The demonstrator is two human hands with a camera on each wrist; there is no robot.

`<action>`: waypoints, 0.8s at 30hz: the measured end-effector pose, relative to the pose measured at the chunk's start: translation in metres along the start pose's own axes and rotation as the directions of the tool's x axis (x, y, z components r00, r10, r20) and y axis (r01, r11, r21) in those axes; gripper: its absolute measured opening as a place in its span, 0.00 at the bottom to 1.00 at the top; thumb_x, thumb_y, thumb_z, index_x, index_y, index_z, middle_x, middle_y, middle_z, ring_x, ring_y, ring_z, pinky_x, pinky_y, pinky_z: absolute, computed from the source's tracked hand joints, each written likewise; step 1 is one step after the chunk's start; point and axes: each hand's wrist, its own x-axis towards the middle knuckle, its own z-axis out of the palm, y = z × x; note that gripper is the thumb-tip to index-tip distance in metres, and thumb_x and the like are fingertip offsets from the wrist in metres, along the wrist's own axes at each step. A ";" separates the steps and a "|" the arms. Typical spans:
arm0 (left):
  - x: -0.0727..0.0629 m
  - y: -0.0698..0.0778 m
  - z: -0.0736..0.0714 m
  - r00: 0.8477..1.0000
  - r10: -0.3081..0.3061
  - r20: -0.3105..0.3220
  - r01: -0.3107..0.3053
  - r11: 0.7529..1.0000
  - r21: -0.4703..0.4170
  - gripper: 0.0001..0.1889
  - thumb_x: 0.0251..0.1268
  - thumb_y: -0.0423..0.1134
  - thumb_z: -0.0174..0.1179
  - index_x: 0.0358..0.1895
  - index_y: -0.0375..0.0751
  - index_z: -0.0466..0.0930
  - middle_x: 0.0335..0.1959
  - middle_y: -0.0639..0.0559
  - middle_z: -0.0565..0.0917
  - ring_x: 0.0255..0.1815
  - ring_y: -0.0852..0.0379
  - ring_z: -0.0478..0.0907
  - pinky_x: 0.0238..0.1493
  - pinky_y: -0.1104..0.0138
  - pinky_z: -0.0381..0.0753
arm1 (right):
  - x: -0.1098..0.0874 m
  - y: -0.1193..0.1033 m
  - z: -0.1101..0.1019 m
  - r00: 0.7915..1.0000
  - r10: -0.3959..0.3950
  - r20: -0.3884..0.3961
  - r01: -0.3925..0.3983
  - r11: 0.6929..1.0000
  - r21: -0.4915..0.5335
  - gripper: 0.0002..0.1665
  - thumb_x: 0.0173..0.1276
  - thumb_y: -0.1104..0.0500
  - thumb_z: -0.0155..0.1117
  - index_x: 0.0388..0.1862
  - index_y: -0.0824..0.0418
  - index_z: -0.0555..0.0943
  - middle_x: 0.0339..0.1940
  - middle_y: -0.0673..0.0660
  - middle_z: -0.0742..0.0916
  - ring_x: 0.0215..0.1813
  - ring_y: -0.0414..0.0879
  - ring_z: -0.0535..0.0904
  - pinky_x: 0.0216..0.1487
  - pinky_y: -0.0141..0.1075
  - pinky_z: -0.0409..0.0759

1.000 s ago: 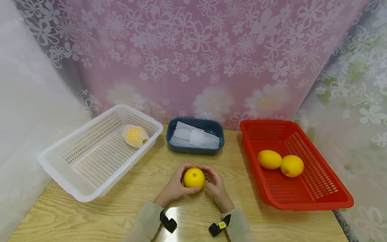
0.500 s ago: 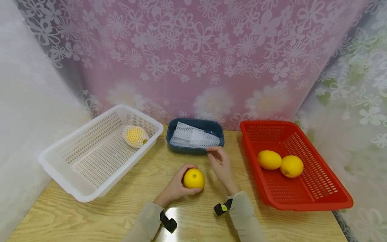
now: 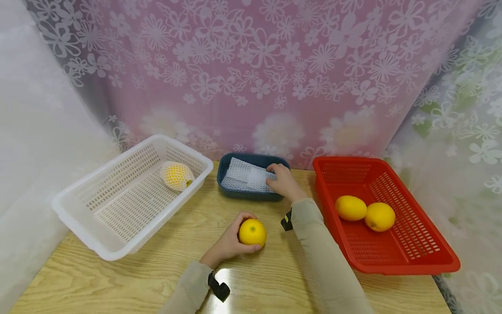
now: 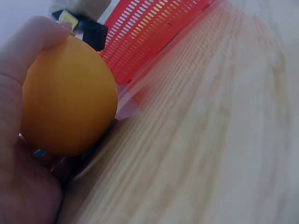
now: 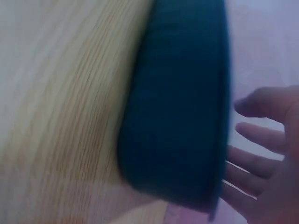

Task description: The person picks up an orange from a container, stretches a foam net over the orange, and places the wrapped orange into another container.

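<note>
My left hand grips a smooth, round yellow citrus fruit on the wooden table, thumb at the near side and fingers behind. The left wrist view shows this fruit large, with the thumb or a finger bent over its top. My right hand reaches over the right end of a dark blue tub, fingers spread and slightly bent. White foam net sleeves lie inside the tub, with the fingertips right at their right end. From the right wrist, the tub's side wall hides the sleeves.
At left stands a white basket holding one yellow fruit in a foam net. A red basket at right holds two bare yellow fruits, a left one and a right one. A floral curtain hangs behind.
My right hand has left the yellow citrus fruit and moved forward to the blue tub, over the foam net sleeves. The left hand keeps holding the fruit in the same place.
</note>
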 end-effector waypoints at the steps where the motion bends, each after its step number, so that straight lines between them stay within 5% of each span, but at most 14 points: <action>1: 0.000 0.000 0.000 1.000 -0.005 0.002 0.005 1.000 -0.003 0.38 0.48 0.38 0.77 0.63 0.47 0.66 0.58 0.51 0.74 0.55 0.54 0.74 0.58 0.60 0.73 | 0.004 0.002 0.000 0.999 0.021 0.044 -0.020 0.999 -0.028 0.26 0.69 0.59 0.61 0.64 0.67 0.74 0.62 0.66 0.77 0.62 0.60 0.72 0.65 0.54 0.70; 7: 0.001 0.001 0.001 1.000 -0.017 0.001 0.017 1.000 -0.015 0.40 0.47 0.33 0.77 0.64 0.45 0.65 0.59 0.50 0.74 0.55 0.53 0.74 0.57 0.60 0.74 | 0.018 0.008 0.001 0.982 0.069 0.174 -0.045 0.990 -0.135 0.30 0.66 0.60 0.60 0.67 0.65 0.72 0.64 0.66 0.77 0.63 0.60 0.72 0.67 0.58 0.65; 11: 0.001 0.001 0.000 1.000 -0.011 0.003 0.011 1.000 -0.012 0.39 0.47 0.35 0.77 0.64 0.46 0.65 0.60 0.49 0.74 0.55 0.53 0.74 0.57 0.60 0.74 | 0.024 0.009 0.002 0.983 0.059 0.175 -0.026 0.982 -0.186 0.30 0.64 0.61 0.62 0.66 0.65 0.73 0.61 0.66 0.78 0.60 0.61 0.73 0.64 0.58 0.67; 18: 0.001 0.002 0.000 0.999 -0.032 0.019 0.032 0.999 -0.004 0.38 0.50 0.39 0.77 0.63 0.51 0.66 0.60 0.53 0.73 0.56 0.53 0.74 0.58 0.59 0.73 | 0.031 0.007 0.002 0.978 0.088 0.192 -0.036 0.965 -0.260 0.36 0.67 0.60 0.63 0.73 0.62 0.66 0.69 0.65 0.73 0.68 0.61 0.68 0.69 0.57 0.63; 24: 0.001 0.002 0.000 0.998 -0.056 0.014 0.056 0.998 -0.018 0.38 0.49 0.39 0.78 0.63 0.53 0.66 0.60 0.55 0.73 0.56 0.53 0.74 0.58 0.58 0.73 | 0.030 0.008 0.001 0.986 0.066 0.153 -0.031 0.975 -0.220 0.29 0.65 0.67 0.59 0.66 0.63 0.73 0.62 0.64 0.78 0.59 0.58 0.75 0.60 0.53 0.73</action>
